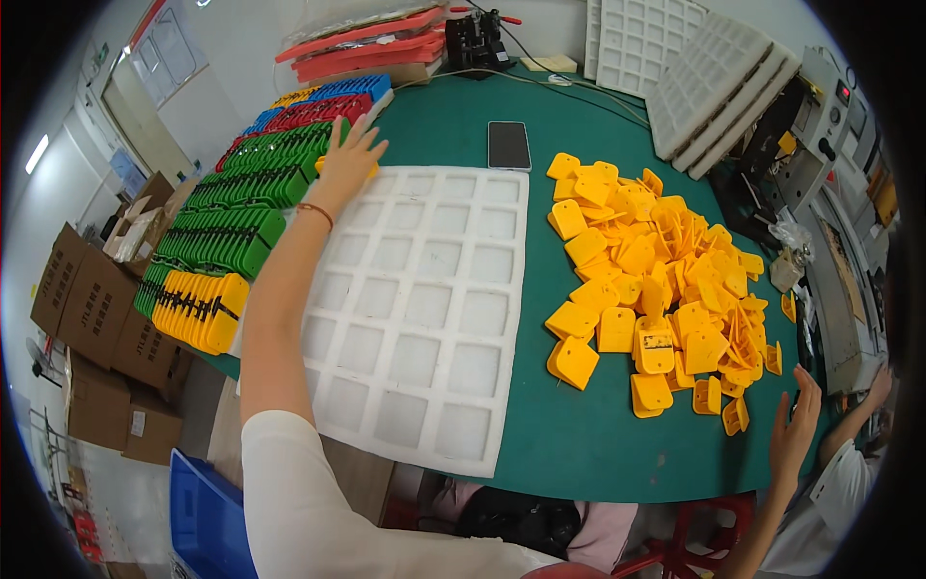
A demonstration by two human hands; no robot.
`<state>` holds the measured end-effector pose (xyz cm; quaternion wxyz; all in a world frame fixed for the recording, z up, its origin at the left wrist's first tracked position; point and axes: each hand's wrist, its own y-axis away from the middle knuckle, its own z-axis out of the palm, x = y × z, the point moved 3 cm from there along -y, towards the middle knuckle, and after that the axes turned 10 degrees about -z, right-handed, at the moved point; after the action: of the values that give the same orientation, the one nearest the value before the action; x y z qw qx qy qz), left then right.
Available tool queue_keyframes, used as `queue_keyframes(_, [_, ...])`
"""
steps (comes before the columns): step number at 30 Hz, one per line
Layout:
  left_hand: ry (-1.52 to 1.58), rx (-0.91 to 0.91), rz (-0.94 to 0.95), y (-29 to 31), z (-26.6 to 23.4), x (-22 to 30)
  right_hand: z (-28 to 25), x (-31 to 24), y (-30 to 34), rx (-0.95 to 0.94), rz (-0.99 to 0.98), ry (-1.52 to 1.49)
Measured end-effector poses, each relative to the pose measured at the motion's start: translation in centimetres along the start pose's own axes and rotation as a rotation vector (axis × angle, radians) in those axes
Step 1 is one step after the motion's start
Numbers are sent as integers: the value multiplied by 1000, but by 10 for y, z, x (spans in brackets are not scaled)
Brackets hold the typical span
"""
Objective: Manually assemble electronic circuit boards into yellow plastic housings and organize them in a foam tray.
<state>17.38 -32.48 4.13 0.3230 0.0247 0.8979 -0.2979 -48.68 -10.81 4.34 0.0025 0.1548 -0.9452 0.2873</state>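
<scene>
My left hand (349, 166) reaches over the far left corner of a white foam tray (397, 323) with rows of shallow square pockets. Its fingers are spread, pointing away toward rows of green plastic pieces (253, 154). Yellow shows on both sides of the palm; the hand hides most of whatever lies beneath. Nearer along the left edge stands a row of yellow pieces with black marks (200, 311). On the right, a loose heap of yellow plastic pieces (675, 275) covers the green table. My right hand (797, 425) is beside the heap's near right side, fingers stretched and holding nothing.
A dark-screened phone (508, 145) lies beyond the tray. More foam trays (709, 82) lean at the back right, near a grey machine (830, 183). Red and blue pieces (323, 108) fill the far left rows. Another person's hand (876, 388) shows at right; a blue bin (207, 511) stands below left.
</scene>
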Motion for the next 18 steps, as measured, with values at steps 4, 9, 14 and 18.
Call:
queue_keyframes(4, [32,-282,-30,-5,9,-21,0,-3,3,-21,-1,21])
queue_keyframes(9, [104,-276,-56,-7,5,-19,0,-5,4,-65,-4,16])
queue_keyframes(14, [93,-196,-81,0,11,-24,-1,-7,5,-76,-6,6])
queue_keyframes(18, [113,-244,-104,5,18,-30,-1,-13,6,-87,6,-4])
